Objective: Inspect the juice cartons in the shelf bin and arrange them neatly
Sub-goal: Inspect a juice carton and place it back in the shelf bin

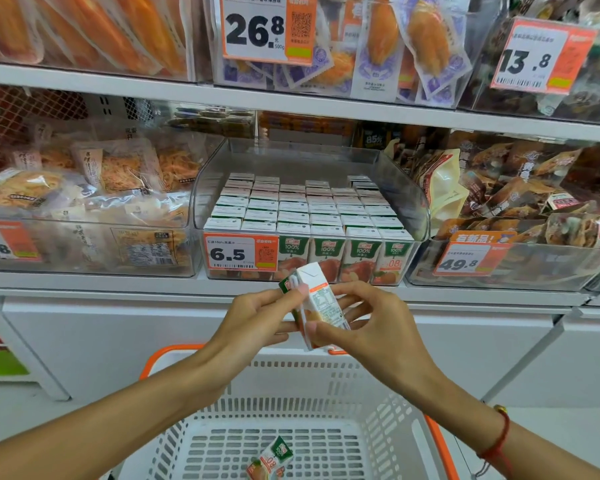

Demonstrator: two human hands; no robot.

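Both forearms bare, no sleeves in view. Thin red string bracelet (498,439) with small gold bead on right wrist.

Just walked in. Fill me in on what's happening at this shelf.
A person is checking juice cartons. Both hands, the left hand and the right hand, grip one small carton in front of the shelf, tilted so a printed side panel faces the camera. Behind it, the clear shelf bin holds the other cartons standing in tidy rows, with a 6.5 price tag on its front. Below the hands sits a white basket with another carton lying in it.
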